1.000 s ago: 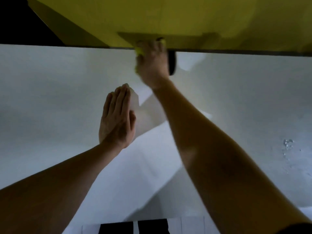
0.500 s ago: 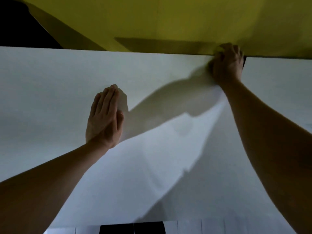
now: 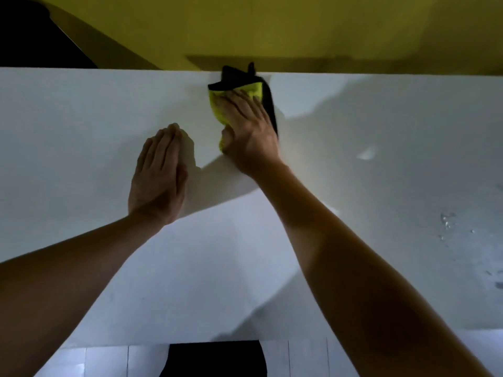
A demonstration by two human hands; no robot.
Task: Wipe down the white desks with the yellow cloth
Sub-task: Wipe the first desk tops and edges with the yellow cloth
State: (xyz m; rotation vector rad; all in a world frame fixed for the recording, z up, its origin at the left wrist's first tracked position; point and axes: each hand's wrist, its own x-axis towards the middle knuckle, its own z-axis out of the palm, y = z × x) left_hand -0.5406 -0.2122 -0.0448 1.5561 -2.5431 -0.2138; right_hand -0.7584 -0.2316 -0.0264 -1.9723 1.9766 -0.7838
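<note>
1. One white, smooth desk surface (image 3: 81, 118) fills most of the view, with one yellow wall panel (image 3: 299, 25) rising behind its far edge.
2. One cloth is here: a yellow fleecy cloth with a black backing (image 3: 249, 89), lying on the surface close against the far edge, near the middle of its width.
3. The cloth's long axis runs from the near side towards the wall, and a black corner of it points up at the far edge.
4. Two bare hands are on the surface. The right hand (image 3: 249, 134) lies on top of the cloth, fingers straight and spread, pressing it down, thumb against its near left edge.
5. The left hand (image 3: 159, 175) rests flat on the bare surface just left of the cloth, fingers straight and together, holding nothing.
6. A few small water droplets (image 3: 446, 223) sit on the surface far to the right.
7. Pale floor tiles (image 3: 106, 360) show below the near edge.
</note>
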